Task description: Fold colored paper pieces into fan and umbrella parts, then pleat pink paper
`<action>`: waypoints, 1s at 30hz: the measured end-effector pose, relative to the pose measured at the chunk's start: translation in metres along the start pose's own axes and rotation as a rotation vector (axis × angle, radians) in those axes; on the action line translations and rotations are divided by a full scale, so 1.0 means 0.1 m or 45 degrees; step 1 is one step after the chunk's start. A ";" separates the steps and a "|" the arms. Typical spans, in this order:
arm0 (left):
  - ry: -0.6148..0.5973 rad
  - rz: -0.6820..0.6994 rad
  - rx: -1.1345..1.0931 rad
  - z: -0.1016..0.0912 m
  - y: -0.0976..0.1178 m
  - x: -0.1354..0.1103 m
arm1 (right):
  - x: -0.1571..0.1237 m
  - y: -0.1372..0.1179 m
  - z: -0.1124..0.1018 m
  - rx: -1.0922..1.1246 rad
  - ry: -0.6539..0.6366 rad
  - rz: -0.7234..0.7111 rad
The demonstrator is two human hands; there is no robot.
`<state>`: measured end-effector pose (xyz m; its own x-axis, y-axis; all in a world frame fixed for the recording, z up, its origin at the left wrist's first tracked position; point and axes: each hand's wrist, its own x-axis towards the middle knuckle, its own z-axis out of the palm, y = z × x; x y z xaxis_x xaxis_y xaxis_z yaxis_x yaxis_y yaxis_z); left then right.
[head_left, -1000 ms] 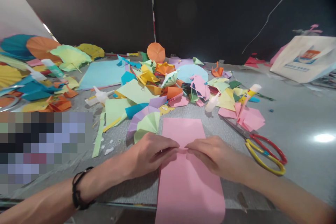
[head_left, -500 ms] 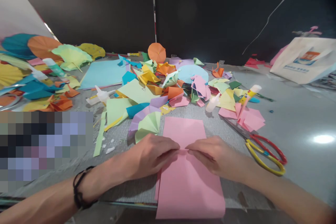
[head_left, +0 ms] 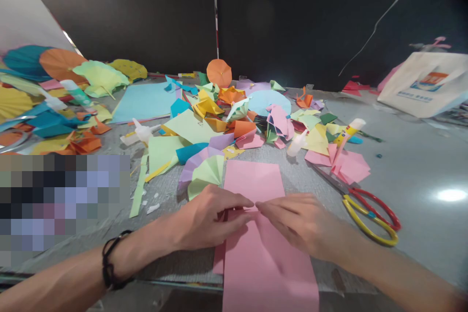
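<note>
A long pink paper sheet (head_left: 256,180) lies on the grey table (head_left: 413,165) in front of me, its near end hanging past the table edge. My left hand (head_left: 208,217) and my right hand (head_left: 298,222) meet at the middle of the sheet, fingertips pinched together on a fold in the paper. A black band circles my left wrist. A pale green pleated fan (head_left: 206,173) lies just beyond my left hand.
Red-and-yellow scissors (head_left: 369,212) lie right of my right hand. A heap of coloured paper scraps and folded pieces (head_left: 234,117) covers the middle of the table, with glue bottles (head_left: 141,132) among them. Paper umbrellas (head_left: 98,75) sit far left; a white bag (head_left: 426,83) far right.
The pink sheet has shifted slightly and its near end now hangs lower and more to the right. Both hands stay pinched at its middle, fingertips a little closer together.
</note>
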<state>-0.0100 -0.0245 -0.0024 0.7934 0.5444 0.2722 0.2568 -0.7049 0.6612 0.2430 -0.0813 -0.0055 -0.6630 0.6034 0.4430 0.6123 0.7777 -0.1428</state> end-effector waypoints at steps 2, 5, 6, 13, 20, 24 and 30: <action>-0.029 -0.076 -0.076 0.02 -0.03 0.01 | -0.01 -0.01 -0.01 -0.065 -0.003 -0.042; -0.046 -0.163 -0.171 0.04 -0.06 0.02 | -0.03 -0.02 -0.02 -0.177 -0.020 -0.132; -0.049 -0.186 -0.199 0.04 -0.06 0.02 | -0.03 -0.02 -0.02 -0.213 -0.032 -0.156; -0.085 -0.196 -0.220 0.02 0.01 0.02 | -0.02 -0.06 -0.05 -0.340 -0.038 -0.301; -0.171 0.070 -0.093 0.02 -0.02 0.00 | -0.05 -0.05 0.02 -0.215 -0.058 -0.190; -0.209 0.038 -0.137 -0.02 0.03 0.02 | -0.05 -0.06 0.00 -0.223 -0.076 -0.187; -0.220 -0.042 -0.210 -0.07 0.15 0.05 | -0.02 -0.05 -0.02 -0.237 -0.028 -0.181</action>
<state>-0.0060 -0.0290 0.0139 0.8726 0.4697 0.1342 0.2018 -0.5967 0.7767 0.2420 -0.0867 -0.0035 -0.7561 0.4955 0.4275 0.5796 0.8103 0.0860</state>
